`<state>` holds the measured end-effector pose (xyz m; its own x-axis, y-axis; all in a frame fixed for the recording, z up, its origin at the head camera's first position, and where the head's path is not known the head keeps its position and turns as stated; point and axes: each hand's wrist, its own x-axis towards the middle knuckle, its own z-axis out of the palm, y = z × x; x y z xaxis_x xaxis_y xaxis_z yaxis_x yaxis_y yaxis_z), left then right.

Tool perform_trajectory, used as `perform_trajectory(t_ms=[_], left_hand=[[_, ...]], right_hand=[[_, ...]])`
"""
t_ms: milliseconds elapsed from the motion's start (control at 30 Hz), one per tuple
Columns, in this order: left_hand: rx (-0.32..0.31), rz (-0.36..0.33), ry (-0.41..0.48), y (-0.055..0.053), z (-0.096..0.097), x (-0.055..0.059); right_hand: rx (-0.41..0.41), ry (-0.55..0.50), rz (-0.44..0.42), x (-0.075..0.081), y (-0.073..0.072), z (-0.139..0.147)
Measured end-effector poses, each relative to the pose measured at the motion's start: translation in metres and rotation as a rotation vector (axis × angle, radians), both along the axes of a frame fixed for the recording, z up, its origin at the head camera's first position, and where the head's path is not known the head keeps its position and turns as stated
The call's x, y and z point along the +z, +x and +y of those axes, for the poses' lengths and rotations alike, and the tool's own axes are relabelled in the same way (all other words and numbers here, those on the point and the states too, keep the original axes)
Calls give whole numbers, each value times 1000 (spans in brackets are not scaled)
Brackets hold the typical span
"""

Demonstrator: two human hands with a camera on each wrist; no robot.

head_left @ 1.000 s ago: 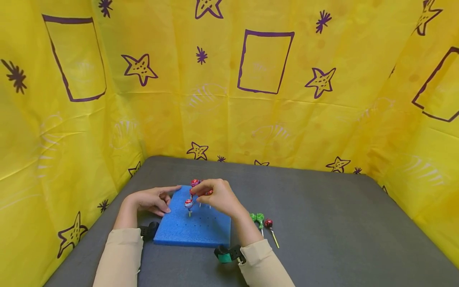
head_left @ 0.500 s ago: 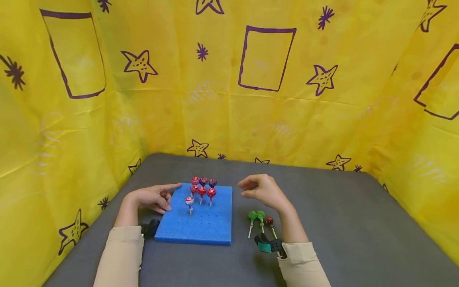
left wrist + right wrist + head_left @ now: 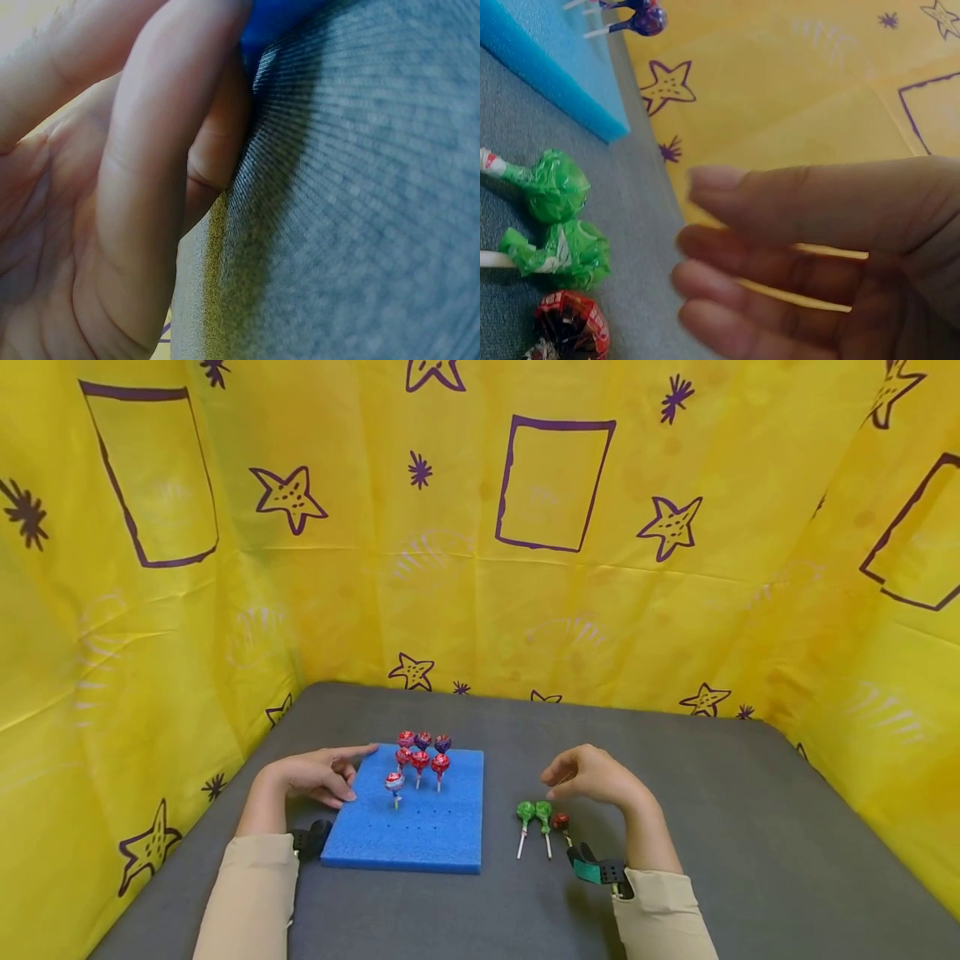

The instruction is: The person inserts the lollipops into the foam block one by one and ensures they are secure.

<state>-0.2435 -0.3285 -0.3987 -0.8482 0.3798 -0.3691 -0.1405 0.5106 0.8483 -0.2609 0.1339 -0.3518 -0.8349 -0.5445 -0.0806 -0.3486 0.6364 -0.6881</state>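
Note:
The left hand (image 3: 318, 777) rests against the left edge of a blue foam board (image 3: 450, 847), its index finger stretched to the far corner and its thumb at the side edge. Lollipops stand upright in the board: a back row with purple and red wrappers (image 3: 423, 740), a row of red lollipops (image 3: 419, 762) before it, and one pale blue and red lollipop (image 3: 394, 782) in front. The right hand (image 3: 596, 777) hovers right of the board with nothing in its loosely bent fingers. Below its fingertips lie two green lollipops (image 3: 555, 187) and a dark red lollipop (image 3: 571, 326).
The lollipops lie on a dark grey table (image 3: 720, 827). Small holes dot the front half of the board. A yellow curtain (image 3: 465, 610) with purple drawings surrounds the table at the back and sides.
The right hand has left a red lollipop standing in the board and moved right, to above the loose lollipops. The left hand has stayed at the board's edge.

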Motion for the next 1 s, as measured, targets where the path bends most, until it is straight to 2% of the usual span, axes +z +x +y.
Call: perform_trajectory(t_ms=[300,633,1000], left_hand=[[8,-9,-4,0,1,1],[10,-13,-1,0,1,1],[12,-14,-2,2,2,2]], right_hand=[[-10,87,-76,-9,0,4],[-5,100,-168,-11,2,2],[-36,150,-219,-13,6,1]])
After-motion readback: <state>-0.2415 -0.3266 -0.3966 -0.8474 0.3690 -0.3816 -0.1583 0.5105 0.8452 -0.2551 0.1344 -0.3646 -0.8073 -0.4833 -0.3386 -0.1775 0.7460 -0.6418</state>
